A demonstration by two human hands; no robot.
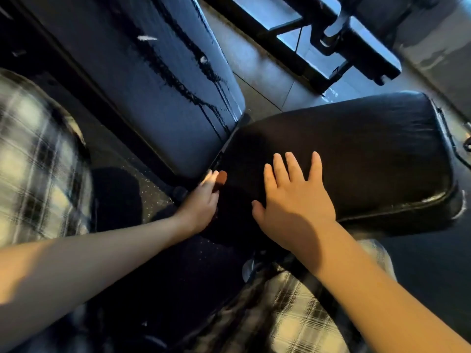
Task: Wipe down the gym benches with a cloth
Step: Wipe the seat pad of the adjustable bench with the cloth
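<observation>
Mid-task, early on this bench. Back pad (142,80) at upper left carries dark wet streaks (188,80) that run down its right side and glisten, so it looks wetted or partly wiped. The streaks are not smoothed out, so probably not finished.

Seat pad (356,154) on the right looks matte and dry over most of its top, with shine only at the far edge and near corner. Judged not wiped yet.

Right hand (293,202) lies flat on the near end of the seat pad, fingers spread and straight, nothing under it that shows.

Left hand (201,202) sits at the near-left corner of the seat pad, just beside the gap between the two pads. Its fingers reach toward the gap, too blurred and shadowed to tell whether they pinch anything.

Cloth: not clearly visible. A dark fold (229,220) between the two hands may be it or may be shadow on the pad, cannot tell.

Left to do: wipe the seat pad, even out the back pad, then other benches. Another black frame (362,47) stands on the floor (265,80) beyond, untouched as far as seen. Plaid clothing (35,159) fills the left edge.
</observation>
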